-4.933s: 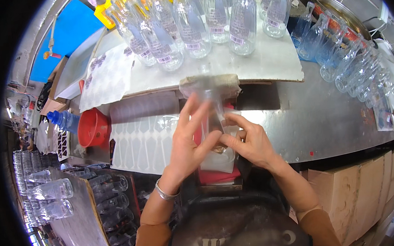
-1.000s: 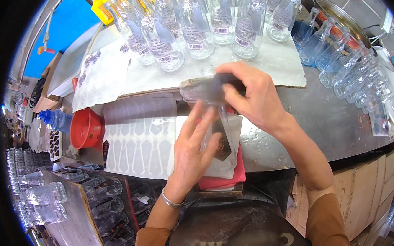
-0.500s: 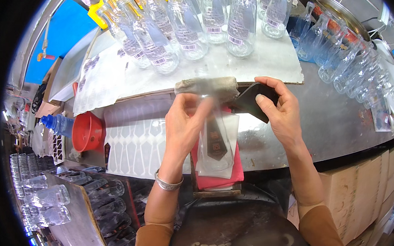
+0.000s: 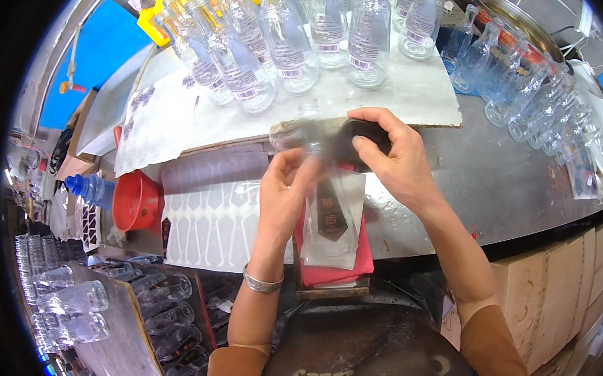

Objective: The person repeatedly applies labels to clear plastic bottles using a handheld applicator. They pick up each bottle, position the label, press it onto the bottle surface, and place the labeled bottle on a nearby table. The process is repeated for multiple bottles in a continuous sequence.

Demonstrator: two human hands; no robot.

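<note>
A clear glass bottle [image 4: 312,237] with a dark, pointed label [image 4: 331,217] lies neck-away on white paper over a pink cloth [image 4: 370,247]. My left hand [image 4: 284,196] is closed round its neck, which is blurred. In my right hand [image 4: 401,160], thumb and fingers pinch a flat black scraper-like piece [image 4: 371,135]. Its left end is smeared by motion close to the bottle's neck, and I cannot tell whether the two touch. Behind the neck, a greyish rolled cloth [image 4: 285,136] is partly hidden.
Several clear bottles [image 4: 293,63] stand on the white board [image 4: 393,105] at the back. More bottles [image 4: 512,96] line the right side. A sheet with label-shaped outlines [image 4: 212,215] and a red bowl [image 4: 137,203] lie left. Cardboard boxes [image 4: 553,289] stand lower right; bottles [image 4: 79,301] fill the lower left.
My right hand has moved left with the black piece, bringing it close to the bottle's neck. My left hand stays at the neck, nearly in place.
</note>
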